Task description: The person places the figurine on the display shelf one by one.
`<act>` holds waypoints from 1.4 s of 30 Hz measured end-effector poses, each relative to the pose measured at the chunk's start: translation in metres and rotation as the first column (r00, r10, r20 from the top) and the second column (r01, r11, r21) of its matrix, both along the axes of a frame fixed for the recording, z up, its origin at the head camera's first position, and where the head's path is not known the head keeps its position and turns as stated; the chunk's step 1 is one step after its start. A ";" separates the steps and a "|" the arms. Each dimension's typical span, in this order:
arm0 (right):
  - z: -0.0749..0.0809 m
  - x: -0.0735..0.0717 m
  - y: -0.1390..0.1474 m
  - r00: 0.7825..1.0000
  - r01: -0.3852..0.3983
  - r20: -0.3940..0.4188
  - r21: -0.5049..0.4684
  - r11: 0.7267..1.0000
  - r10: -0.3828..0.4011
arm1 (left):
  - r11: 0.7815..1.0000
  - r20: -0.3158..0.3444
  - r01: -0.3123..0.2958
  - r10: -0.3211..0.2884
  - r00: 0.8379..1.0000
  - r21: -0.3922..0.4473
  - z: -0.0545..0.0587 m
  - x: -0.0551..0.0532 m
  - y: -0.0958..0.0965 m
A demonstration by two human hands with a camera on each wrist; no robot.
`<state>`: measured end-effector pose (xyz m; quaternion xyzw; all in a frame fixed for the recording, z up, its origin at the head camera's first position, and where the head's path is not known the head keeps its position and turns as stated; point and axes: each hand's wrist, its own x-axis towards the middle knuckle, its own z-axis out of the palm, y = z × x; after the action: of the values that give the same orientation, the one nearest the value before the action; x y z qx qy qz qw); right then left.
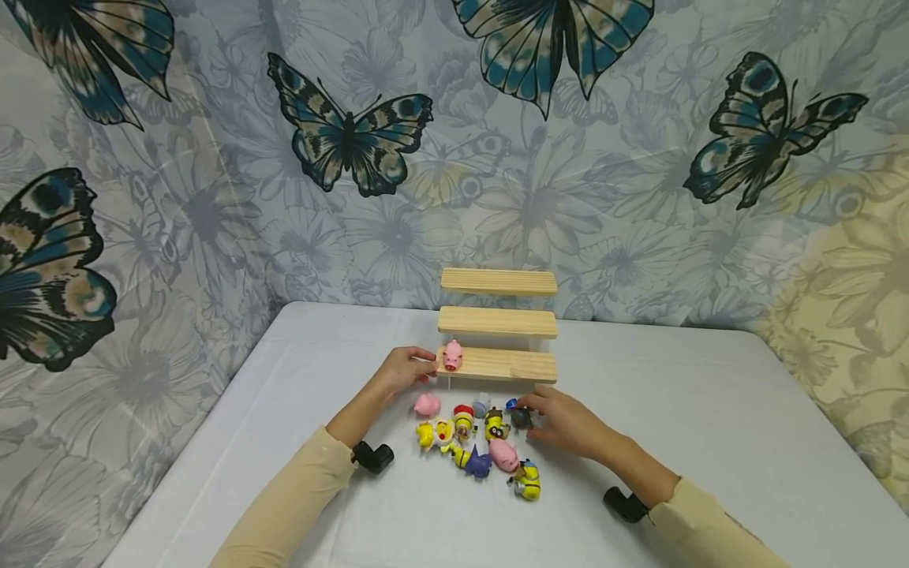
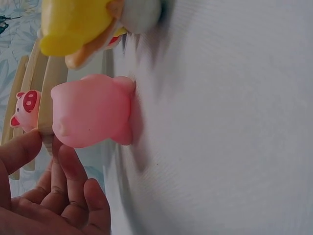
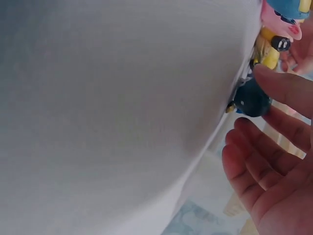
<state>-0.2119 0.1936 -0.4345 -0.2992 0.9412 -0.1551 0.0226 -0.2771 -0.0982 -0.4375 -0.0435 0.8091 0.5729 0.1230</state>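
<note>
My left hand (image 1: 406,369) pinches the left end of the lowest plank of a three-tier wooden shelf (image 1: 511,364), thumb on top and fingers below. On that end stands a pink pig figure (image 1: 452,356). Close to this hand in the left wrist view is another pink pig (image 2: 93,111), on the table. My right hand (image 1: 571,422) has thumb and index finger around a small dark, rounded toy figure (image 3: 253,98) with a bit of blue, low at the table; its other fingers are loosely bent. The index fingertip is hidden behind the figure.
Several toy figures lie clustered before the shelf: a yellow-and-white one (image 1: 435,434), a red-topped one (image 1: 464,420), a purple one (image 1: 478,464), a pink pig (image 1: 504,455) and a yellow-and-blue one (image 1: 527,480). A white cloth covers the table (image 1: 639,379); butterfly-patterned fabric (image 1: 540,205) hangs behind.
</note>
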 end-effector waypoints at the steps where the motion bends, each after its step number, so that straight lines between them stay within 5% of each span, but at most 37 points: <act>1: 0.000 0.000 -0.001 1.000 0.005 0.005 0.007 1.000 -0.005 | 1.000 0.002 0.001 -0.001 1.000 -0.001 0.000 0.000 0.000; 15: 0.000 0.001 -0.007 0.999 0.036 0.012 0.024 0.999 -0.037 | 1.000 0.005 0.004 -0.004 1.000 -0.018 -0.001 0.000 0.002; 27: 0.000 -0.001 -0.005 0.996 0.012 -0.084 -0.034 0.999 -0.015 | 1.000 0.008 -0.002 0.002 1.000 -0.021 0.000 0.000 0.002; 42: 0.003 -0.005 -0.014 0.973 0.146 -0.161 -0.140 0.979 -0.168 | 1.000 0.009 0.001 -0.001 1.000 -0.025 0.000 -0.001 -0.001</act>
<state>-0.2168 0.1799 -0.4310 -0.2366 0.9486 -0.1899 -0.0902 -0.2776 -0.0988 -0.4372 -0.0473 0.8157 0.5625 0.1262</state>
